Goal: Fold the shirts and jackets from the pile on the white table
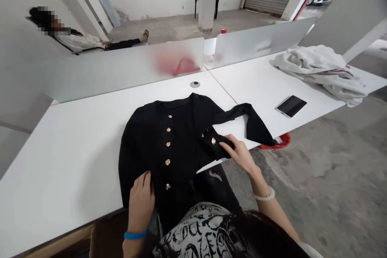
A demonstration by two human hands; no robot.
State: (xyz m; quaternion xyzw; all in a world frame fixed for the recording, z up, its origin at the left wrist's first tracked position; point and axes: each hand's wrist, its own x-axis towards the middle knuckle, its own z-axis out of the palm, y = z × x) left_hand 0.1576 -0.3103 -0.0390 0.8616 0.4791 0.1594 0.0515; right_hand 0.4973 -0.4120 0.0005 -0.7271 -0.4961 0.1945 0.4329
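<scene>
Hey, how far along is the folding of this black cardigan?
Done: the cardigan lies flat, buttoned, on the table. In hand: the right hand holds a sleeve cuff over the front; the left hand presses the hem. Left: the body is not yet folded up.

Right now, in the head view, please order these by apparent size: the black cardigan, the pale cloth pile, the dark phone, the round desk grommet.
1. black cardigan
2. pale cloth pile (farther away, so its true size is unsure)
3. dark phone
4. round desk grommet
</scene>
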